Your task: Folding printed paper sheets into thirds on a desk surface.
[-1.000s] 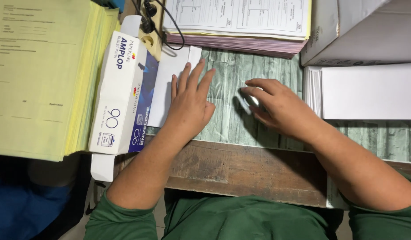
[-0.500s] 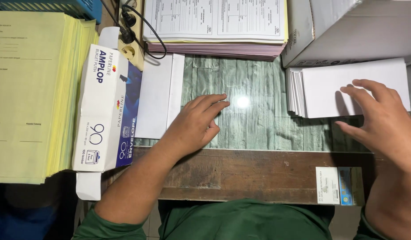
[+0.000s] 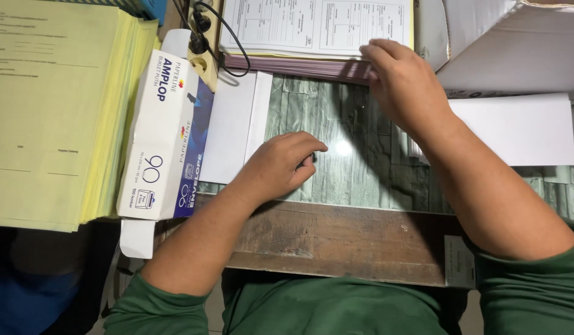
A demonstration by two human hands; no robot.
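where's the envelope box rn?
In the head view, the white-and-blue envelope box lies at the left of the desk, between the yellow paper stack and a white envelope, just left of the left hand.

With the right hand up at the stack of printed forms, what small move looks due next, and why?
Probably lifting the top sheet off the stack of printed forms and drawing it down to the green desk mat. The right hand has its fingertips on the stack's near edge, nothing in its grip yet, while the left hand rests loosely curled beside a white envelope.
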